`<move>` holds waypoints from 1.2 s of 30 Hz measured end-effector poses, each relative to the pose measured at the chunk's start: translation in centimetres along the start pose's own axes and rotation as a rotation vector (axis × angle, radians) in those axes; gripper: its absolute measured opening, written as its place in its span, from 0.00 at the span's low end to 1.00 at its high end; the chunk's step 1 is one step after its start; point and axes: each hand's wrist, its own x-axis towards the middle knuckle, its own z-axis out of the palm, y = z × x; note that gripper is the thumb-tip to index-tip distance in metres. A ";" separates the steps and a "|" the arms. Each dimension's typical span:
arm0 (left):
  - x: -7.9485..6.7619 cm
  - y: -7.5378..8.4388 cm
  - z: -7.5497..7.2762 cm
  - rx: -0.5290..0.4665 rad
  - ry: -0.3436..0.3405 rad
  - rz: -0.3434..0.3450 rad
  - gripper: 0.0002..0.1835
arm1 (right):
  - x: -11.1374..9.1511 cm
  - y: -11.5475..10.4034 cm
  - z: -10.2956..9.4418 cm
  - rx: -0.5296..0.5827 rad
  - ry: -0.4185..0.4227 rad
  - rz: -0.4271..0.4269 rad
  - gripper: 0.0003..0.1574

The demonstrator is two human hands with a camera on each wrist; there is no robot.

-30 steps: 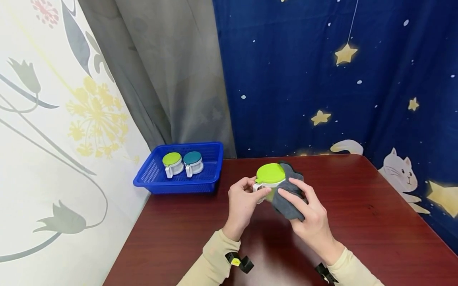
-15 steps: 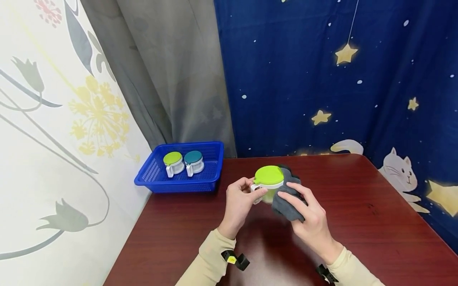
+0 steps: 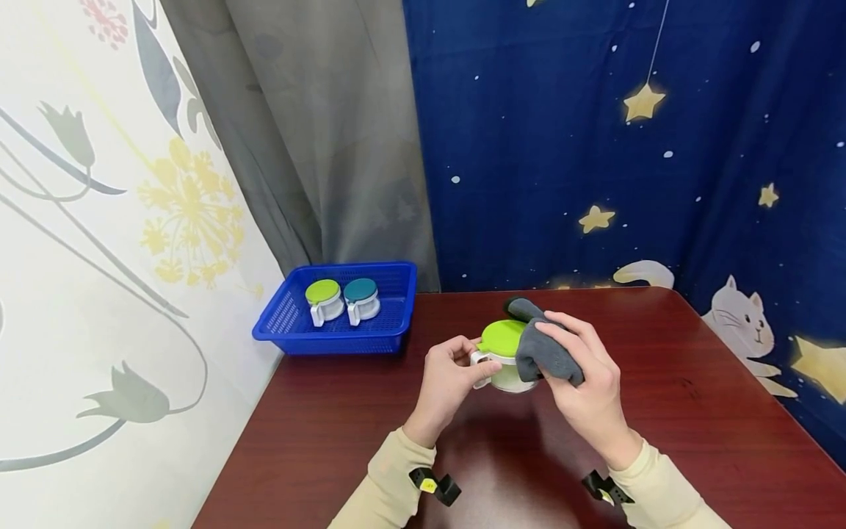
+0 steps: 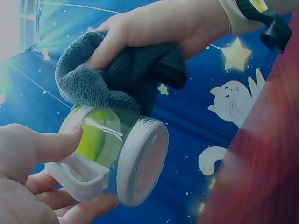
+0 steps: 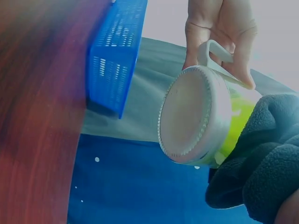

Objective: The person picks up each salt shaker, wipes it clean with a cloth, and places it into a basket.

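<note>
My left hand [image 3: 451, 378] holds a clear glass seasoning jar [image 3: 509, 376] by its white handle [image 4: 84, 179]. The jar has a bright green lid [image 3: 501, 338] and is held above the table. In my right hand [image 3: 591, 378] is a bunched dark grey cloth [image 3: 547, 354], gripped between thumb and fingers. That cloth lies against the lid and the side of the jar away from the handle. In the right wrist view the round glass base [image 5: 187, 114] shows, with the cloth near the lid end.
At the back left stands a blue plastic basket [image 3: 330, 344]. Inside it are a jar with a green lid [image 3: 324, 292] and a jar with a teal lid [image 3: 360, 290]. The dark red table [image 3: 661, 411] extends to both sides, with curtains behind.
My right hand and the cloth have shifted up and round the jar, uncovering more of its lower glass. The jar has moved slightly lower in view, still held by my left hand.
</note>
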 end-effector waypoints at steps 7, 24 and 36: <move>0.4 -0.1 0.0 -0.046 0.006 0.015 0.18 | 0.2 -0.1 -0.3 -0.023 -0.062 0.050 0.35; 1.4 0.1 -0.7 -0.179 0.072 -0.004 0.16 | -2.9 1.4 0.4 -0.008 -0.076 0.030 0.35; 1.3 -0.2 -1.0 -0.185 0.080 -0.036 0.14 | -3.4 1.4 0.4 -0.015 -0.100 0.011 0.34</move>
